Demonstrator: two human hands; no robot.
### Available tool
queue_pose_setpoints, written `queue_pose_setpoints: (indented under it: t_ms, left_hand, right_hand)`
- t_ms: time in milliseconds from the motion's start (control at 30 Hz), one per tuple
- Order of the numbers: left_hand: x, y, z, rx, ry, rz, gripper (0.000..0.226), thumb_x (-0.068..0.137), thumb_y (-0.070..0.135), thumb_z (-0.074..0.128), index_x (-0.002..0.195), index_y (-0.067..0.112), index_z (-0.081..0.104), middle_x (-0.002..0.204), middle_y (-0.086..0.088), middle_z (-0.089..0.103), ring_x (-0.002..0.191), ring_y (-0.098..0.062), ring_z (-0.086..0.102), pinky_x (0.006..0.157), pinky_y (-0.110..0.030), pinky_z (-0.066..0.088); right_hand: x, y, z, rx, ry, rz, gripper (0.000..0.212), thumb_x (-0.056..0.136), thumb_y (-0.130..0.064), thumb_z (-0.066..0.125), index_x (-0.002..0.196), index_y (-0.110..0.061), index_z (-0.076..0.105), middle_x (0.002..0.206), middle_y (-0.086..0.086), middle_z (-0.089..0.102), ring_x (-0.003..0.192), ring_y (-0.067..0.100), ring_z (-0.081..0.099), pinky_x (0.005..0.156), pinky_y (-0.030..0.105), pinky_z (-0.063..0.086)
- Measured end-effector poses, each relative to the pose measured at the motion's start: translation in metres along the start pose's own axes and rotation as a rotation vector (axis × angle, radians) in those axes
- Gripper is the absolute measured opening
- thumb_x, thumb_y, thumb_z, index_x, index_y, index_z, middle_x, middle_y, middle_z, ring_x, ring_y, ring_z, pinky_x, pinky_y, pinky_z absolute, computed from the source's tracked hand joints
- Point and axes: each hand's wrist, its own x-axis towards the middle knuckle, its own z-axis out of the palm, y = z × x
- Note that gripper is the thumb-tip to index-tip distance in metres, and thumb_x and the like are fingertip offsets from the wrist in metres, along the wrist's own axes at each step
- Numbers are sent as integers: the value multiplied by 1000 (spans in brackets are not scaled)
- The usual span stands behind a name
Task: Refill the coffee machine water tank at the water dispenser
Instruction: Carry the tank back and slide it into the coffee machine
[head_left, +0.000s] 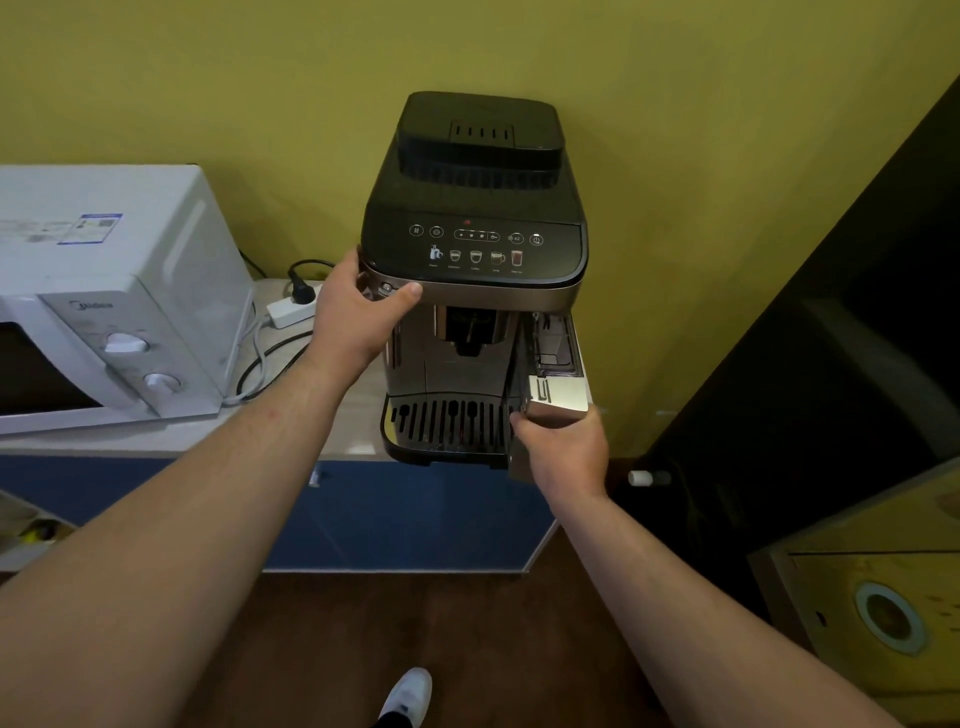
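Midea lettering shows faintly on the white microwave (104, 312) to the left; the coffee machine's (472, 270) panel icons have captions too small to read, bar an "x2". Your left hand (358, 312) grips the machine's near-left top corner. Your right hand (563, 452) is closed around the front of the water tank (558, 384), which sits partly slid out at the machine's right side.

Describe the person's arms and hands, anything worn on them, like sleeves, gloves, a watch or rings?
Both arms are bare right up to the frame's bottom edge, no sleeves in view. The left hand and right hand have no gloves. No watch, bracelet or ring shows on either wrist or on the visible fingers.
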Motion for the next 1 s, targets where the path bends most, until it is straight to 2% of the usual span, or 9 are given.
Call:
queue_pose_setpoints:
  t_ms: [167,233,333,433,533,600,700,900,1000]
  left_hand:
    - [1,0,-2,10,-10,8,44,87,26,71,128,24,56,119,10,61,102,5,53,80,-12,39]
    - [1,0,-2,4,-12,6,42,87,26,71,127,25,57,117,12,61,102,6,53,81,-12,39]
    - [1,1,-2,-13,-9,-4,39,87,22,71,122,27,57,107,21,60,95,16,52,76,-5,38]
    - [3,2,-3,-11,-21,-1,35,86,20,72,116,31,57,103,24,59,89,21,52,70,1,38]
    - [6,1,-5,-1,-27,-10,35,84,24,74,115,32,58,116,10,63,98,7,54,75,-9,40]
    - [7,-1,-4,4,-25,-15,36,83,27,74,116,32,59,124,3,61,103,0,54,79,-14,40]
    - [7,-4,-3,8,-16,-23,40,83,30,74,120,30,59,127,1,59,111,-8,54,85,-20,42]
    - [8,-6,-4,13,-6,-18,38,80,34,74,116,32,61,123,1,61,109,-4,55,90,-26,45]
    - [8,-7,-4,17,-6,-27,38,81,34,73,117,32,61,124,3,60,109,-4,54,87,-24,44]
  right_hand:
    - [16,-10,4,-36,-28,-41,47,69,-32,86,99,-22,52,86,-8,61,77,6,61,63,20,54]
    - [22,-11,8,-39,-39,-41,49,68,-34,86,100,-21,51,87,-7,61,78,8,61,68,25,57]
    - [31,-13,7,-67,-91,-58,50,68,-34,87,98,-22,48,86,-8,59,78,8,59,73,30,58]
    - [49,-12,1,-105,-205,-54,43,73,-31,83,99,-21,51,91,-3,63,84,15,63,80,38,59]
    - [64,-11,-4,-184,-322,-70,31,80,-29,77,97,-21,53,99,3,66,93,22,65,82,50,59]
    - [70,-11,-6,-206,-350,-84,26,84,-26,74,97,-21,52,102,4,65,96,23,64,84,50,58]
    - [76,-15,-3,-200,-355,-98,25,85,-26,72,100,-20,53,104,4,64,99,23,63,85,52,57]
    - [91,-22,4,-193,-348,-123,26,86,-24,71,103,-15,53,103,3,64,96,22,63,84,51,58]
    - [100,-26,8,-204,-349,-135,28,87,-25,70,108,-15,53,106,3,64,96,22,63,82,51,59]
